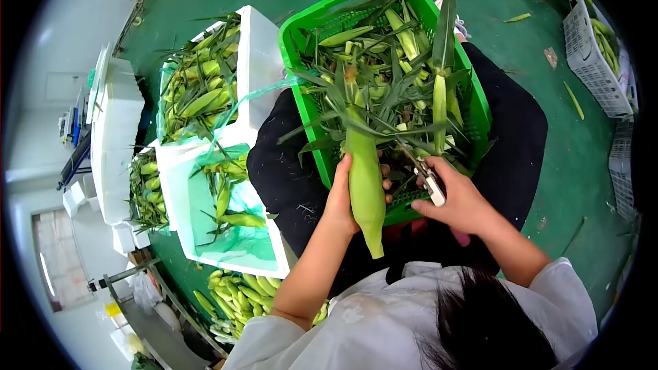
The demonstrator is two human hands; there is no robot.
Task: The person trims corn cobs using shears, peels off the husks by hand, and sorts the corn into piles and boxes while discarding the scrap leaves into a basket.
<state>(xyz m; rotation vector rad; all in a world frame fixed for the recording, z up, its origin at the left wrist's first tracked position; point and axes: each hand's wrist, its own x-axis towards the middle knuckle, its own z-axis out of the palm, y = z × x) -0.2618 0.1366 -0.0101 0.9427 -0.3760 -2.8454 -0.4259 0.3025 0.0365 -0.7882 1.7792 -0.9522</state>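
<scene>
Corn ear (367, 185), wrapped in a smooth, pale green husk, is shown by the head camera at the centre of the frame. It is held lengthwise, its narrow end pointed toward the bottom of the frame and its long, loose leaves fanned toward the top. It is gripped near the middle by the left hand (340, 195), whose thumb is laid along the near side and whose fingertips are seen at the opposite side. Just right of centre, clippers (431, 184) with a pale handle are grasped by the closed right hand (456, 199); their metal blades are pointed to the upper left, near the ear, but whether anything is touched by them cannot be told.

Beyond both hands, a bright green basket (481, 106) is filled with stripped husks and leaves (387, 44). It is flanked by the dark trouser legs (288, 171) of the seated person. At the left, white foam boxes (259, 68) are stocked with more leafy corn. A heap of green ears (243, 299) is placed at lower left, on the green floor (531, 44). At upper right, a white crate (587, 62) is seen.
</scene>
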